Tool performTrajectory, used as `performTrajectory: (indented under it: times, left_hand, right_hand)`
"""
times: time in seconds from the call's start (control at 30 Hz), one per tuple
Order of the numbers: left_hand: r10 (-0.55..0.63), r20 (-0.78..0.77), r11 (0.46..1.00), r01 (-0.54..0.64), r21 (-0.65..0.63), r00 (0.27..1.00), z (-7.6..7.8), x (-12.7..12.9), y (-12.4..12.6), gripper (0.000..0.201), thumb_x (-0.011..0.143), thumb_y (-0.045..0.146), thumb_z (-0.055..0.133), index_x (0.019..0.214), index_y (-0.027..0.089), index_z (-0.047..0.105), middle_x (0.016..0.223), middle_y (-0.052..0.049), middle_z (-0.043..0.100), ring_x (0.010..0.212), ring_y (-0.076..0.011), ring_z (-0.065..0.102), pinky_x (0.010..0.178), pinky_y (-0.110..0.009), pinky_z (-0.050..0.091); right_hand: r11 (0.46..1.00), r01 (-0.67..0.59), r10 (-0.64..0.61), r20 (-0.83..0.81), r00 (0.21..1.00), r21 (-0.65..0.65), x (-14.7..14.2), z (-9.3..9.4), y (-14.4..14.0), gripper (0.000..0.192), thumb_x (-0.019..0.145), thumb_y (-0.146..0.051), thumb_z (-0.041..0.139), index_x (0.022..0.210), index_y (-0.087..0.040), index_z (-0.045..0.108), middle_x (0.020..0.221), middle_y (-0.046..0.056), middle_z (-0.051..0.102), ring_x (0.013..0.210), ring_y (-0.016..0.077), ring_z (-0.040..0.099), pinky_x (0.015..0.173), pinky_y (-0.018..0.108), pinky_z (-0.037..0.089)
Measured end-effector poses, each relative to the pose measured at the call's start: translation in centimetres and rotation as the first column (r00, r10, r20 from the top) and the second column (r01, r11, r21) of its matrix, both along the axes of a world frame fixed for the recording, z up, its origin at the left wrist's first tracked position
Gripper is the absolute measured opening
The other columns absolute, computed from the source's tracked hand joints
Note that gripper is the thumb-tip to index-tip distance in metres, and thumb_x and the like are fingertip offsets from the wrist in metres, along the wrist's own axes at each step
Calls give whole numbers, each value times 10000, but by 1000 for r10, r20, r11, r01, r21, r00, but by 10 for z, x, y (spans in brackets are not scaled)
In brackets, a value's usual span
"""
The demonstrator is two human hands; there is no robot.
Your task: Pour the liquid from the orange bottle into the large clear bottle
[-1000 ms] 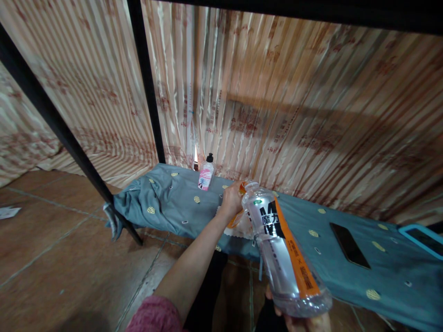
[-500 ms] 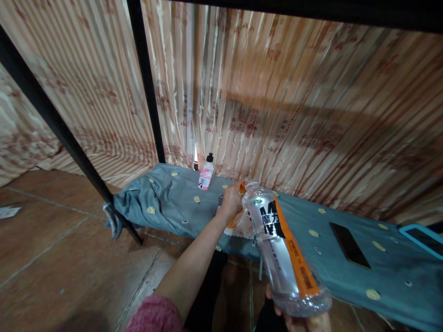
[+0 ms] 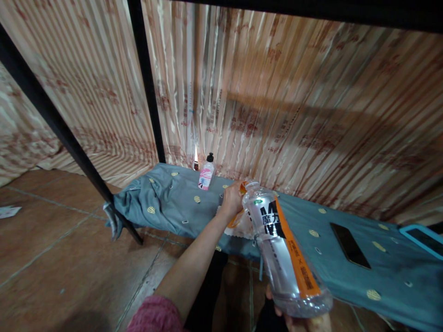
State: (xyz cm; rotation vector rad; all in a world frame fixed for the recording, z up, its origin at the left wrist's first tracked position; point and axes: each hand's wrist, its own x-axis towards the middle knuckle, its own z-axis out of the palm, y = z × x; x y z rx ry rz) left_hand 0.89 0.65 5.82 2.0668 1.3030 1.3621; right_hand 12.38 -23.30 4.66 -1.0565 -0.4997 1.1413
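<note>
A clear plastic drink bottle [image 3: 277, 249] with a silver and orange label tilts across the front of the view, its neck pointing away from me. My right hand [image 3: 304, 322] grips it at the base, mostly hidden by the bottle. Beside the neck, my left hand [image 3: 233, 199] is closed on a small orange object [image 3: 243, 186]; the bottle hides much of it, so its kind is unclear. Under that hand lies a white item with a scalloped edge [image 3: 238, 230] and orange markings, partly covered by the bottle and my wrist.
A blue-grey cloth with yellow prints [image 3: 173, 203] covers the low bench. On it are a white-and-pink bottle with a black cap [image 3: 206, 173], a dark phone [image 3: 350, 245] and a blue-framed object [image 3: 422, 237]. Black poles [image 3: 147, 83] and a striped curtain [image 3: 277, 92] surround it.
</note>
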Motion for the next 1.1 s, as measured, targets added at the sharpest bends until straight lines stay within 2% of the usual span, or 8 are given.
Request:
performTrajectory:
  times: [0.07,0.23,0.37,0.43,0.57,0.73,0.9,1.1]
  left_hand:
    - [4,2,1000,-4,-5,1000,0,0,0,214,808,295,560,919,156,678,890,-67,709,823,-190,641,752,-274,493]
    - [-18,31,1000,18,14,999,-1,0,1,202,808,262,556,925,153,679,892,-66,710,823,-184,644,758,-271,492]
    - [-20,39,1000,19,20,999,-1,0,0,194,806,236,552,928,152,677,905,-66,709,836,-185,644,770,-274,494]
    - [-19,38,1000,18,16,999,-1,0,0,183,804,241,557,913,154,676,899,-65,709,837,-185,644,765,-273,494]
    - [-6,24,1000,6,11,1000,0,0,1,185,810,275,562,905,160,672,891,-67,706,830,-184,641,764,-276,494]
    - [-16,32,1000,16,11,999,0,1,1,193,806,296,574,907,163,672,888,-64,705,816,-179,641,759,-275,498]
    - [-18,60,1000,19,-4,998,1,0,0,207,801,296,581,933,164,672,893,-63,706,809,-177,642,760,-275,498]
    - [-6,30,1000,7,-29,1000,1,0,-1,194,801,294,581,919,171,672,902,-62,709,832,-183,640,768,-274,493]
  right_hand:
    - [1000,-9,9,-9,1000,-11,-1,0,0,306,619,-343,781,838,-240,592,647,74,720,523,179,627,423,206,461]
    - [999,38,-38,6,999,33,-1,-4,-1,517,534,-482,827,949,-259,615,702,57,728,582,195,640,423,212,442]
    - [1000,16,-15,24,1000,-11,0,-5,-2,616,527,-515,820,1036,-236,614,672,59,716,494,160,569,415,228,415]
    - [1000,21,-21,37,999,3,0,-6,-2,621,539,-538,803,1045,-235,610,671,59,714,473,148,539,416,234,405]
    - [998,46,-47,51,998,32,1,-10,-1,587,571,-493,793,1074,-261,600,706,50,710,569,210,606,417,260,404]
    - [996,80,-80,1,997,26,1,-12,0,633,610,-435,783,1179,-280,556,804,54,729,575,215,638,405,257,404]
    - [999,26,-24,-57,998,40,1,-8,-1,598,594,-414,802,1127,-251,585,747,55,728,587,208,656,422,236,429]
    - [1000,16,-16,3,1000,25,3,-11,-2,601,591,-474,788,1107,-245,581,722,56,722,557,182,623,431,228,420]
